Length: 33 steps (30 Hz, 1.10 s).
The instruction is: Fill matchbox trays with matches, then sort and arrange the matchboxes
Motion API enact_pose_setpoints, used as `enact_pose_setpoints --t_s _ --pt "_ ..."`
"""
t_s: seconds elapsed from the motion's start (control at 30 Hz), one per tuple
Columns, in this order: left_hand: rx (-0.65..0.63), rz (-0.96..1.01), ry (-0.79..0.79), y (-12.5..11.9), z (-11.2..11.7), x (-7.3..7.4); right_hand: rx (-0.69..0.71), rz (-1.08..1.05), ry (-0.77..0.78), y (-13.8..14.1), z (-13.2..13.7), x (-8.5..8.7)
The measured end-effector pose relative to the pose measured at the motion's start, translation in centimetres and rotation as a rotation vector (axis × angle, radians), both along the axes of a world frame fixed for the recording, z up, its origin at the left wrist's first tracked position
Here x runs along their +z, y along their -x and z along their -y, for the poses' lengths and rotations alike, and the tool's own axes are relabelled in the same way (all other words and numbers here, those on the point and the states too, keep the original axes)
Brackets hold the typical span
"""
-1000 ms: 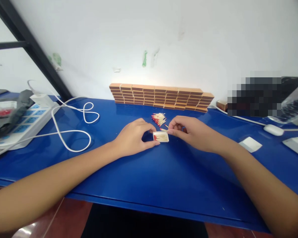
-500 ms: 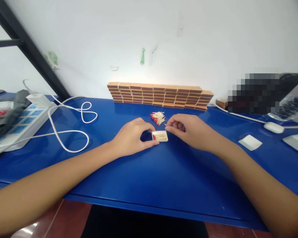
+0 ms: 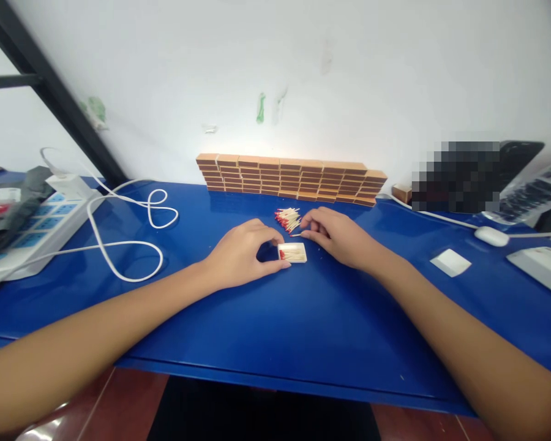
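Observation:
My left hand [image 3: 241, 254] grips the left end of a small white matchbox tray [image 3: 298, 247] between thumb and fingers. The tray lies on the blue table with several matches [image 3: 294, 255] inside, red heads to the left. Just behind and right of it, my right hand [image 3: 335, 237] pinches a single match [image 3: 296, 234] at its plain end, the red head pointing left. A loose pile of red-headed matches [image 3: 288, 217] lies behind the tray, close to my right fingertips.
Stacked matchboxes [image 3: 289, 176] form a low wall along the back. At left are a white power strip [image 3: 57, 226] and looping white cable [image 3: 98, 229]. A small white square object [image 3: 450, 262], a computer mouse [image 3: 491, 236] and a pixelated dark object [image 3: 457, 177] lie at right.
My right hand has shifted slightly left, and the match in its fingers now lies flatter, beside the pile. My left hand keeps its grip on the tray. The view has turned slightly.

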State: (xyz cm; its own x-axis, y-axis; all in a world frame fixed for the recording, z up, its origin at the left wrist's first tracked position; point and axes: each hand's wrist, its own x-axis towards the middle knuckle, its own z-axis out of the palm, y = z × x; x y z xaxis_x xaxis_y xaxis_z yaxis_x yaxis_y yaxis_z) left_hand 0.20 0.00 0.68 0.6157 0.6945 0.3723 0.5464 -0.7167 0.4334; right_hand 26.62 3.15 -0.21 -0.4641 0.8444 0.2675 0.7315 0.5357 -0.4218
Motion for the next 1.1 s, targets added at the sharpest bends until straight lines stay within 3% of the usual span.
enact_pose_setpoints --t_s 0.37,0.73,1.1 --pt "0.009 -0.011 0.003 0.0 -0.1 0.0 -0.056 0.019 0.021 0.1 -0.3 -0.2" --pt "-0.006 0.001 -0.011 0.0 -0.1 0.0 -0.007 -0.018 -0.030 0.0 1.1 1.4" --pt "-0.107 -0.006 0.041 -0.1 0.3 0.3 0.019 0.054 0.131 0.0 1.5 1.6"
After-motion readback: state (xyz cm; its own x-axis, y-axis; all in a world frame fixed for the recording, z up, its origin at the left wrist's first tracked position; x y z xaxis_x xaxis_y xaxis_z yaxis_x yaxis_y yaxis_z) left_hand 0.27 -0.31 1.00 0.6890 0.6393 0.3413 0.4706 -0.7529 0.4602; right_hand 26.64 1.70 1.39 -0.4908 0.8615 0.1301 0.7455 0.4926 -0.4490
